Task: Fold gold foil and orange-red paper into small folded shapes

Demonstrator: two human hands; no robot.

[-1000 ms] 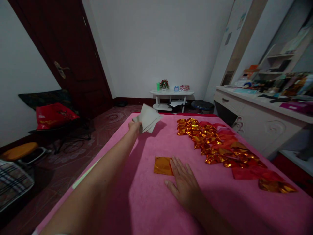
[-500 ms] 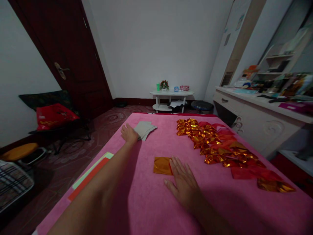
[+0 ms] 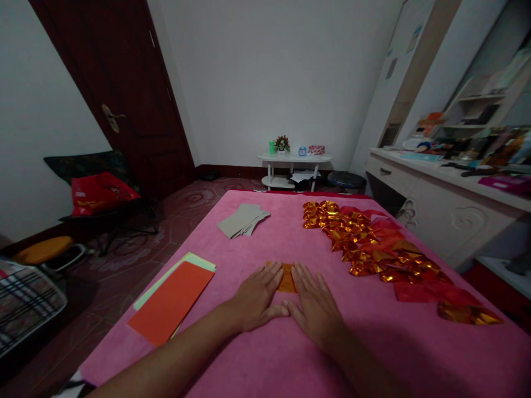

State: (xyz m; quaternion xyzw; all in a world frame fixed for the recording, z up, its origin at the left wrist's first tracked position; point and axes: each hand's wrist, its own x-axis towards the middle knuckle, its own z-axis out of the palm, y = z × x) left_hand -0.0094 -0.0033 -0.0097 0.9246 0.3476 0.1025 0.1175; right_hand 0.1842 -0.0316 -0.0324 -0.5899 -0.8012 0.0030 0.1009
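Both of my hands lie flat on a pink cloth-covered table (image 3: 257, 359). My left hand (image 3: 255, 296) and my right hand (image 3: 313, 304) rest side by side with fingers stretched out, covering most of a gold foil sheet (image 3: 287, 279); only a strip of it shows between them. A small stack of grey cards (image 3: 243, 220) lies further back on the left, apart from both hands. A long row of folded gold and red foil pieces (image 3: 373, 251) runs along the right side of the table.
An orange sheet on top of pale green paper (image 3: 172, 298) lies at the table's left edge. A dark door (image 3: 120, 110), a chair with a red bag (image 3: 99, 193), a small white table (image 3: 294, 163) and a cluttered dresser (image 3: 448, 188) surround the table.
My left hand put the grey cards down at the back left, let go, and came back to lie flat on the gold sheet beside my right hand.
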